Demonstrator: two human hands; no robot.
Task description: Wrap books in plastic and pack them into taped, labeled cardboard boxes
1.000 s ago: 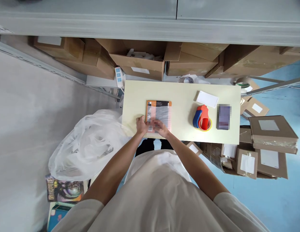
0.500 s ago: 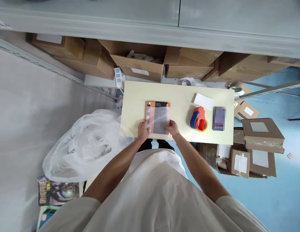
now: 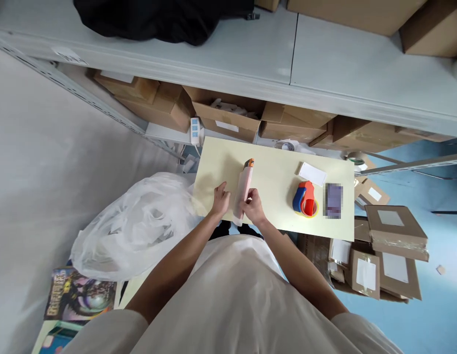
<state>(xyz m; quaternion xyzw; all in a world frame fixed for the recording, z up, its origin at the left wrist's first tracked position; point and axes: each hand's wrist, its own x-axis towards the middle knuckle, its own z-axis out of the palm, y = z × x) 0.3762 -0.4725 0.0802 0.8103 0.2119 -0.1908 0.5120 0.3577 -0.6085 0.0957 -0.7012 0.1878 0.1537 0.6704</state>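
A book (image 3: 243, 189) stands on edge over the cream table (image 3: 272, 206), partly wrapped in translucent white packing sheet. Its orange and black end shows at the far side. My right hand (image 3: 253, 206) grips the book from the right, thumb and fingers closed on it. To the left of the book, apart from it, my left hand (image 3: 221, 199) is raised with its index finger stretched out, holding nothing. Right of the hands lies a red and blue tape dispenser (image 3: 305, 198) with a yellow-edged roll.
A white slip stack (image 3: 312, 173) and a blurred purple item (image 3: 333, 200) lie at the table's right. A heap of white plastic film (image 3: 136, 226) bulges at the left. Stacked cartons (image 3: 396, 231) stand at right; a metal shelf (image 3: 199, 64) overhangs the far side.
The book, flat on the table before, is now turned up on edge in my right hand. My left hand has let go of it. The view has tilted up slightly.
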